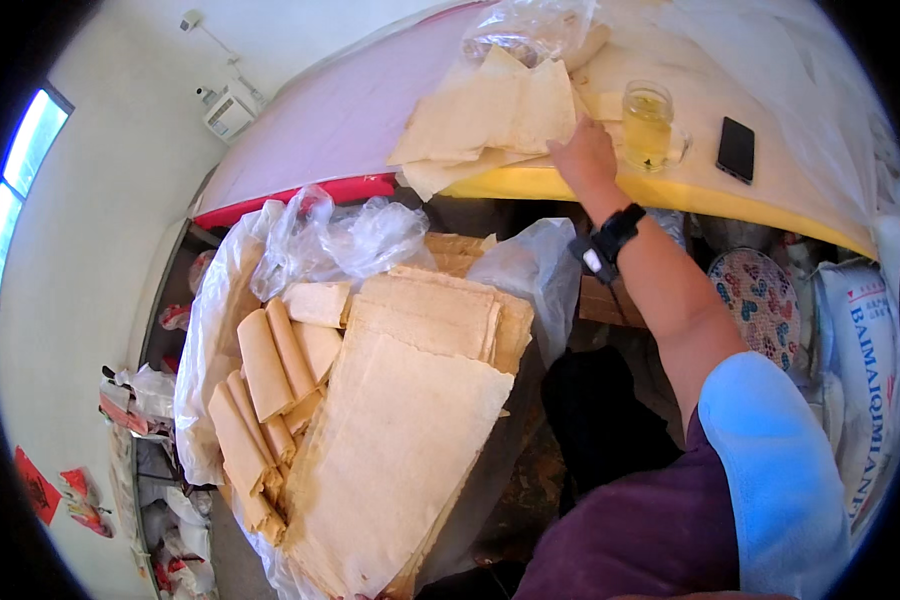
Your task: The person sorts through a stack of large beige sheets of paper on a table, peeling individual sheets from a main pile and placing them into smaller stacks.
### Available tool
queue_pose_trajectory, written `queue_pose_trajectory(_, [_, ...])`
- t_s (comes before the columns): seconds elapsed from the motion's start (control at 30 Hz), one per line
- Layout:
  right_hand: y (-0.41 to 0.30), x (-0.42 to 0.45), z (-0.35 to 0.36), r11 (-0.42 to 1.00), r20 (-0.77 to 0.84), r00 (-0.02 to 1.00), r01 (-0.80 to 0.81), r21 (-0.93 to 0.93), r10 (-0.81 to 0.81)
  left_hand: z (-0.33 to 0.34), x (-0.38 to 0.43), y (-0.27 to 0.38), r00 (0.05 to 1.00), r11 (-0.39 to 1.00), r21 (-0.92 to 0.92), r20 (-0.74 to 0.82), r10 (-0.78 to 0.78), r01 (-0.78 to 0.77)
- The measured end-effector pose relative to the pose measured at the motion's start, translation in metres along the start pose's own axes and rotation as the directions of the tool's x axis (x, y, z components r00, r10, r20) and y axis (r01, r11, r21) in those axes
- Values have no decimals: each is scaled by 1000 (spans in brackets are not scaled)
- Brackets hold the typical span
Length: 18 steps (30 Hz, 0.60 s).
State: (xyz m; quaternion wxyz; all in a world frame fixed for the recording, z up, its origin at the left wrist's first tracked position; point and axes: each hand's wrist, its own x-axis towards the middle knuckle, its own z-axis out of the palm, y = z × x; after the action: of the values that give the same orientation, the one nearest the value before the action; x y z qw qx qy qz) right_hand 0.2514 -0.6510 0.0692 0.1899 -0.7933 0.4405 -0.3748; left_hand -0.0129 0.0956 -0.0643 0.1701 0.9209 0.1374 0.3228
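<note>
At the table's front edge, my right hand [586, 156] grips the right side of several thin tan flatbread sheets [495, 112], thumb towards the left. Their ragged front corners overhang the edge. Below, in front of me, lies a tall stack of larger flatbread sheets [405, 420] on clear plastic. Folded and rolled flatbreads [266, 364] are heaped along its left side. A tiny sliver at the bottom edge of the picture, by the stack, may be fingertips of my left hand; its grip is hidden.
A glass mug of yellow drink [646, 127] and a black phone [736, 150] stand and lie right of my hand. Crumpled clear plastic [345, 232] surrounds the stack. A patterned round stool seat [754, 307] and a printed white sack [862, 375] are at right.
</note>
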Motion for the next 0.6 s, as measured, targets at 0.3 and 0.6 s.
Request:
queue_pose_trajectory(0.3, [20, 51, 33, 942, 197, 979, -26, 334, -43, -7, 2, 23, 941, 938, -83, 30, -336, 337])
queue_pose_trajectory(0.6, [1, 48, 23, 561, 412, 911, -359, 746, 35, -11, 2, 37, 950, 955, 84, 113, -292, 284])
